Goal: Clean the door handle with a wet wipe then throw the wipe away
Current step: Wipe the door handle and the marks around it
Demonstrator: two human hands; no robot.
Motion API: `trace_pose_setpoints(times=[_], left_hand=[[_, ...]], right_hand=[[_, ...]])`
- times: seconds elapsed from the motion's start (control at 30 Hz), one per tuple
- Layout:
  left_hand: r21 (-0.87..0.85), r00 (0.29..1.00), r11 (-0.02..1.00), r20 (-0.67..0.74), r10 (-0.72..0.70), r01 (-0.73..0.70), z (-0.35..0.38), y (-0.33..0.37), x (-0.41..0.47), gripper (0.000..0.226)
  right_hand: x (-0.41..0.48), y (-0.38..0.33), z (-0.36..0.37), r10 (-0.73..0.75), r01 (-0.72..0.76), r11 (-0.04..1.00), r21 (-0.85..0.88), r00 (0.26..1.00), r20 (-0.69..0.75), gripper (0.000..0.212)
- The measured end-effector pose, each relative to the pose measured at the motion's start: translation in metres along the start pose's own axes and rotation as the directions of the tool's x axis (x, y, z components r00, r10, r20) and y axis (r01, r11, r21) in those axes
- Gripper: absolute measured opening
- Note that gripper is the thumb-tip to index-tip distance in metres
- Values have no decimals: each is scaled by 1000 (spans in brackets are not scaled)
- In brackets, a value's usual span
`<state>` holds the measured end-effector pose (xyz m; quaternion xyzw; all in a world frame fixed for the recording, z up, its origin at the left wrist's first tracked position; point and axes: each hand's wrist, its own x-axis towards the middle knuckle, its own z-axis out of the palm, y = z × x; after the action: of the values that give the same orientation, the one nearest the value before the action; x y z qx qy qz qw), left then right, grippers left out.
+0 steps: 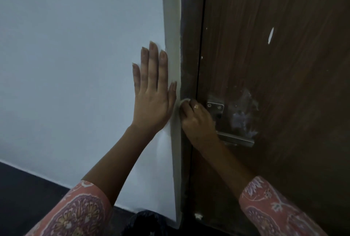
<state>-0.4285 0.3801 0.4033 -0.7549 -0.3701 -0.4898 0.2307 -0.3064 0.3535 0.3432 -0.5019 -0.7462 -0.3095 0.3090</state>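
Observation:
A dark brown wooden door (pixel 284 65) fills the right side of the head view. Its metal handle (pixel 236 139) and a small screwed metal plate (pixel 216 107) sit low on the door, near the frame. My right hand (pixel 197 120) is closed around a white wet wipe (pixel 184 101), pressed against the door edge just left of the plate; it hides the handle's inner end. Only a small fold of the wipe shows above my fingers. My left hand (pixel 153 88) lies flat, fingers apart, on the pale wall (pixel 75 65) beside the frame.
A pale door frame (pixel 173 46) runs vertically between wall and door. White smears mark the door (pixel 244 114) right of the plate. Dark floor (pixel 24 198) lies at the lower left. A dark object (pixel 145 220) sits at the foot of the frame.

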Motion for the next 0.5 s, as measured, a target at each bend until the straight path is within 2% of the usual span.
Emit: trace_pose_setpoints(times=[0.07,0.1,0.2,0.3,0.4,0.5], left_hand=[[0,1000,1000,3,-3,3,0,0,1,71],[2,1000,1000,2,-4,4,0,0,1,72],[3,1000,1000,-6,0,0,1,0,0,74],[5,1000,1000,-8,4,-4,1,0,1,75],[8,1000,1000,-1,-1,1,1,0,1,76],[21,1000,1000,-1,0,0,2,-1,0,74]], right_hand=[[0,-3,-2,39,-42,999,29,994,105,24],[6,-3,-5,73,-77,996,37,992,105,21],[35,3,-22,183,-182,982,51,983,-29,14],[49,6,-26,277,-264,958,107,951,-135,17],[26,1,-13,127,-127,992,9,990,-66,13],[2,-5,-5,43,-35,995,-89,994,96,4]])
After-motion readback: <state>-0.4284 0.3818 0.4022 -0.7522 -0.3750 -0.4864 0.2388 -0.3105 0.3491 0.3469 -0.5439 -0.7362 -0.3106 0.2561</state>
